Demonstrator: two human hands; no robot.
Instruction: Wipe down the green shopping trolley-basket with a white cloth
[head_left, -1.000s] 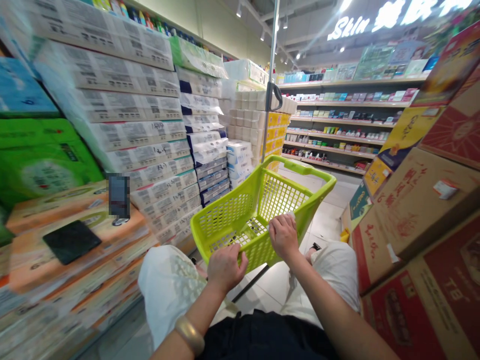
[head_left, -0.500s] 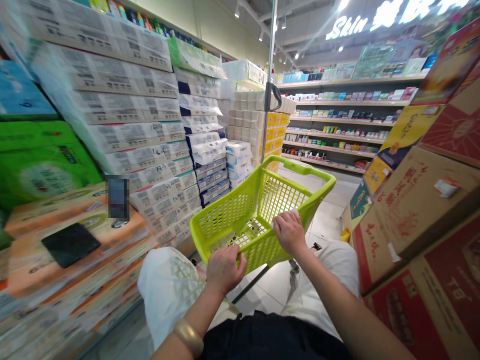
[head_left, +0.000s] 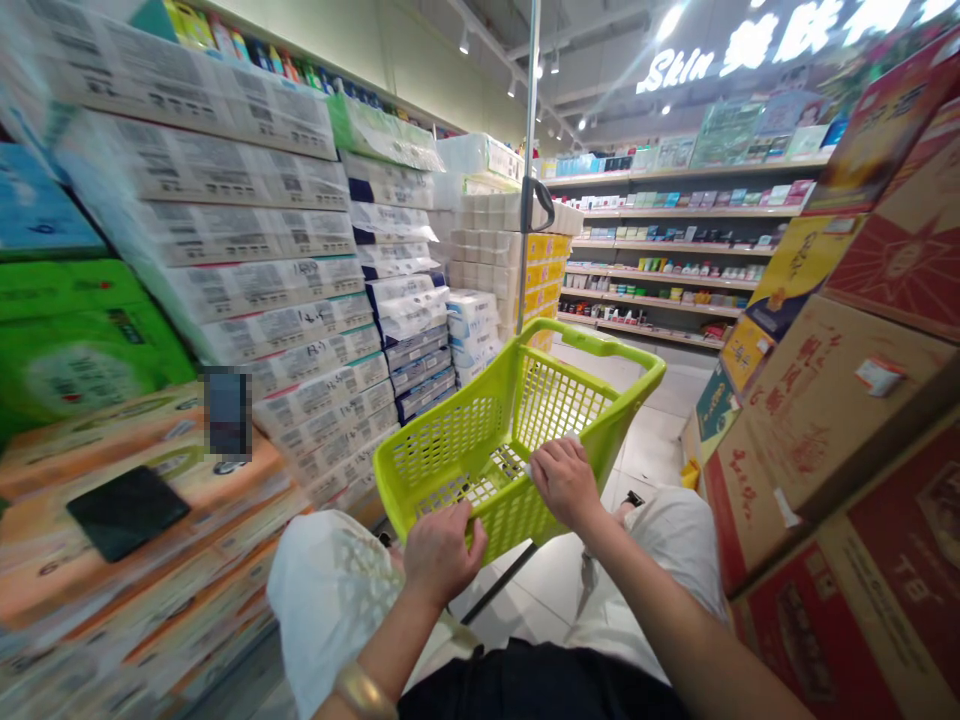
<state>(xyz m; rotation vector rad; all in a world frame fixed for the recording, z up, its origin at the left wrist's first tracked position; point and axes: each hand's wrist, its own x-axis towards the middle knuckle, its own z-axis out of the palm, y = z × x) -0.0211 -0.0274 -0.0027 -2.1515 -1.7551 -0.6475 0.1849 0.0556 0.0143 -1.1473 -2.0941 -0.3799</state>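
Between my knees stands a lime-green shopping cart (head_left: 517, 525) with a perforated plastic basket; nothing lies inside the part I can see. My left hand (head_left: 444, 550) is closed over the basket's near rim at its left corner, thumb on the outside. Farther right along the same rim, my right hand (head_left: 564, 482) presses down with curled fingers. Bits of a white cloth (head_left: 574, 438) or tissue peek out around its fingers; most of it is hidden underneath.
Tall stacks of wrapped paper packs (head_left: 247, 240) rise at left. A dark flat tablet-like thing (head_left: 127, 510) lies on orange packs (head_left: 45, 560). Cardboard cartons (head_left: 832, 390) crowd the right side. Stocked shelves (head_left: 675, 240) and a metal pole (head_left: 529, 120) stand beyond the cart.
My right hand has shifted slightly left and toward me along the rim, with the white cloth. The left hand keeps its hold. The whole view has tilted slightly, lowering the surroundings in the picture.
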